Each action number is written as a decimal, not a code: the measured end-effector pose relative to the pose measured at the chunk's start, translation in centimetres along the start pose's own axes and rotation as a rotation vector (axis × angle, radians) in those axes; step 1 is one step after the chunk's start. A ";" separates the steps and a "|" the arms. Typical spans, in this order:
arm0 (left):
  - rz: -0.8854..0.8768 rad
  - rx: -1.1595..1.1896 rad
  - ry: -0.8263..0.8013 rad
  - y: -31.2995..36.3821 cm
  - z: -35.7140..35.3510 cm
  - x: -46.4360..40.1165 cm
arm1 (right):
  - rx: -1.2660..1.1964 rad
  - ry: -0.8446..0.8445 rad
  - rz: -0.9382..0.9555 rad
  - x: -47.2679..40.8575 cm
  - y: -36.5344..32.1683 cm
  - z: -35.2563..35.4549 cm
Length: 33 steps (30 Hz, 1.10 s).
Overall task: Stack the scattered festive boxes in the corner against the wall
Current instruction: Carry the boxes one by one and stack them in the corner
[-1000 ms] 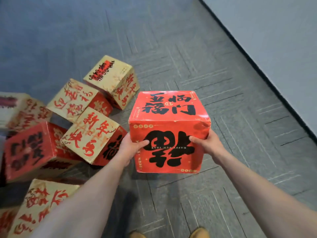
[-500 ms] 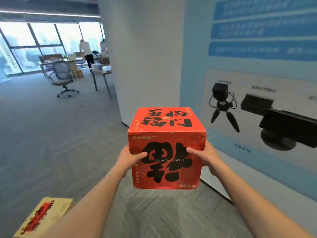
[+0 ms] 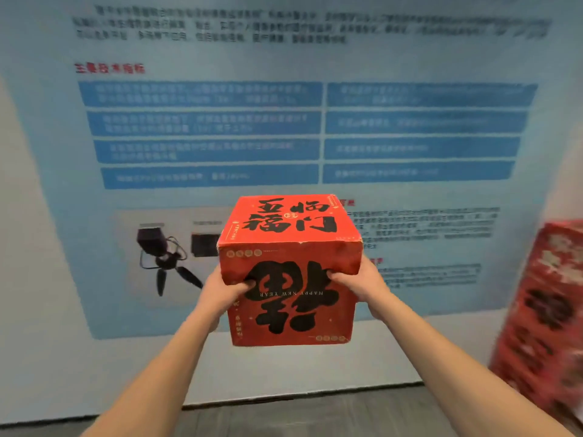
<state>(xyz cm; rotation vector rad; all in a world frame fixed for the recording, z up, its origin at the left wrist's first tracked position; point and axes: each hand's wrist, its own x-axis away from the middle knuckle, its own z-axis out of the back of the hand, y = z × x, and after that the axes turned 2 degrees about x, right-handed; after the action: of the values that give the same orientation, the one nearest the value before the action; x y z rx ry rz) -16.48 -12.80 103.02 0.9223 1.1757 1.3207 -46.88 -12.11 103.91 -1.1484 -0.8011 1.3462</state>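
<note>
Two bare arms reach out from the bottom of the view, one on each side. The left hand [image 3: 225,293] holds the left side of a red box [image 3: 291,279]. Its thumb lies across the front of the box and the other fingers go round the side, where I cannot see them. The right hand [image 3: 358,283] holds the right side the same way, thumb on the front. The hands are apart, with the box squeezed between them.

The red box is up in the air, about chest high, and nothing is under it. It has big black letters on the front and on top. They are upside down. Small words on the front say HAPPY NEW YEAR, upside down too.

Below the box there is a strip of gray floor [image 3: 315,414].

At the right edge there is a stack of red boxes [image 3: 542,313]. It is blurry, so I cannot count them. It stands near the wall.

Behind everything is a pale wall with a big blue poster [image 3: 284,127] on it. The poster has blue bars with fuzzy writing. Lower down it shows a picture of a black camera on little legs [image 3: 161,257].
</note>
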 end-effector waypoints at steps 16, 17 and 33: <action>-0.101 0.117 -0.768 9.7 -56.3 5.1 | 0.073 0.739 -0.294 13.7 16.9 47.5; -0.090 0.125 -0.801 9.9 -59.6 5.8 | 0.059 0.764 -0.299 14.3 17.9 50.0; 0.012 0.116 -1.048 10.2 -93.3 7.6 | 0.043 1.016 -0.479 13.9 30.7 73.1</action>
<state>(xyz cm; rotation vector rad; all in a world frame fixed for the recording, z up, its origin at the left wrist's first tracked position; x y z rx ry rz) -109.97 -16.55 92.75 1.4444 0.4139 0.5860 -123.81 9.25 93.91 -1.2958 -0.2493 0.2760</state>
